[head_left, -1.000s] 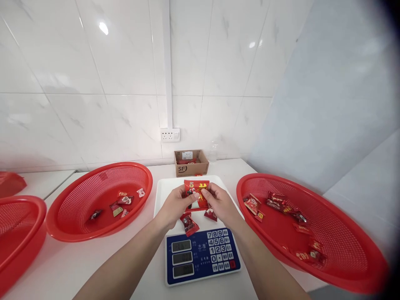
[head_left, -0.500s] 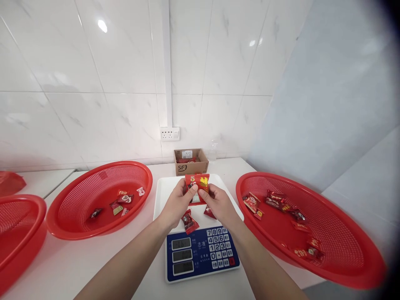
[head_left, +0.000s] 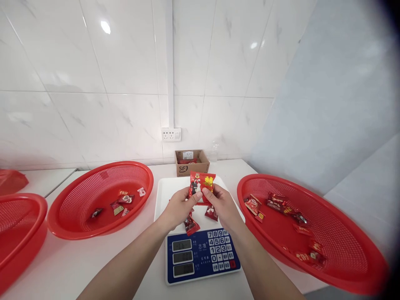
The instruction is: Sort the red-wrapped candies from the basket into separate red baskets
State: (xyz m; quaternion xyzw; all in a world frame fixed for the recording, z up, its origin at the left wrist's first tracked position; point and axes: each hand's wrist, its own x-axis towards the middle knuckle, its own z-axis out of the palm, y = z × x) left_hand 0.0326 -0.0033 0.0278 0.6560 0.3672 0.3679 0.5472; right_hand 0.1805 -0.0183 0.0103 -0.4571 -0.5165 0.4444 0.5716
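Observation:
Between my two hands is a red snack packet [head_left: 200,183] with yellow print and a black-and-white picture. My left hand [head_left: 183,204] pinches its left side, thumb on the front. The right side is gripped by my right hand [head_left: 223,204], its thumb also on the front. Both hands are over the white pan of a digital scale [head_left: 203,256] with a blue keypad panel. Below the packet, a dark red wrapped snack [head_left: 191,225] rests on the scale beside the left hand. A second wrapped snack [head_left: 211,212] lies near the right hand, partly covered.
A red perforated basket [head_left: 103,233] with several wrapped snacks stands left, another red basket [head_left: 262,237] right. A third basket [head_left: 21,241] is cut off at the left edge. Behind the scale, against the tiled wall, sits a cardboard box [head_left: 192,168] holding red packets.
The packet has come up slightly and more of its printed front shows between my fingers. Both hands still grip it. The view has shifted a little.

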